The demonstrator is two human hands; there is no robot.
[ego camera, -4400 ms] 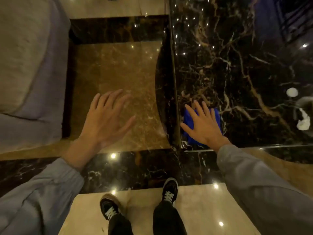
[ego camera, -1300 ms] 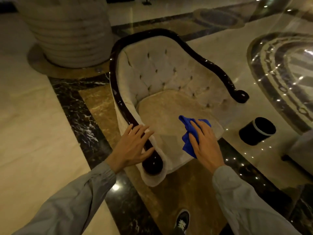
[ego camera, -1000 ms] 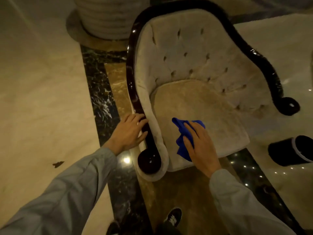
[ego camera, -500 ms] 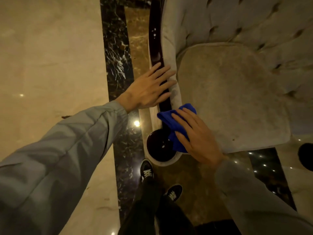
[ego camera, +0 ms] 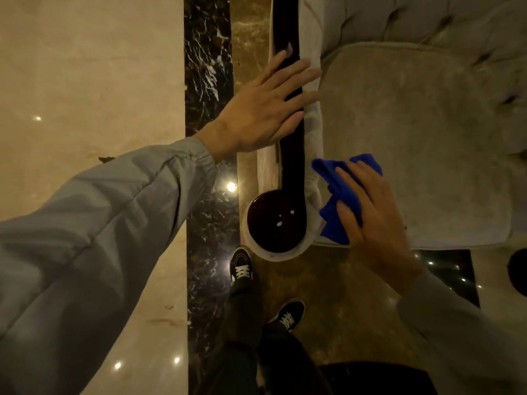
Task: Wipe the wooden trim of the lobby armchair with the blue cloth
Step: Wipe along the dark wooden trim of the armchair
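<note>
The armchair (ego camera: 413, 138) has beige tufted upholstery and a dark glossy wooden trim (ego camera: 291, 166) running down its left arm to a round scroll end. My left hand (ego camera: 265, 106) lies flat across the trim with straight, spread fingers. My right hand (ego camera: 368, 212) holds the crumpled blue cloth (ego camera: 339, 195) just right of the trim, over the seat's front left corner. The cloth sits beside the scroll end; whether it touches the wood I cannot tell.
Polished marble floor (ego camera: 85, 81) lies to the left, with a black veined strip (ego camera: 208, 138) beside the chair. My two dark sneakers (ego camera: 242, 269) stand just in front of the scroll end. A dark round object (ego camera: 517, 272) shows at the right edge.
My right hand with the cloth has shifted right, off the trim's lower end toward the seat edge. My left hand stays flat on the trim. The view has closed in on the chair arm.
</note>
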